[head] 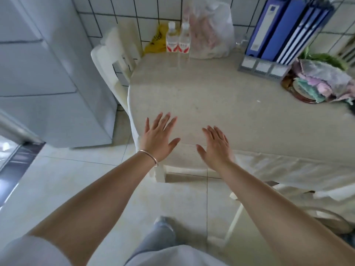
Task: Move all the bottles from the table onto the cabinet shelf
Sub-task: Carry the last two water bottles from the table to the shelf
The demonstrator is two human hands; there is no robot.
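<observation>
As the person leans toward the table [221, 96], both bare forearms reach fwd from the bottom of the head view, w/ a knee in grey trousers and a tiled floor [80, 189] below. The left hand [158, 140], w/ a thin bangle [148, 156] at the wrist, is spread flat, fingers wide, palm down, holding nothing. The right hand [216, 145] is just beside it, likewise splayed and empty. Both hover over the table's near edge; whether they touch the top can't be told.

Beyond the hands the pale tabletop is bare thru its middle. At the far edge, by the tiled wall, 2 clear water bottles stand upright and touching: the left bottle [171, 38] and the right bottle [184, 39], each w/ a red-and-white label and white cap. A white plastic bag [211, 33] sits just right of them, a yellow bag [157, 40] behind-left. Further right are blue binders [278, 25] in a grey rack, then a basket of folded cloths [318, 83]. A white chair [109, 60] stands at the table's left, and a white cabinet [48, 73] fills the left side; no open shelf is visible.

Judged progress: 2 bottles left on the table, well apart from both hands, neither gripped. Any already shelved can't be seen
</observation>
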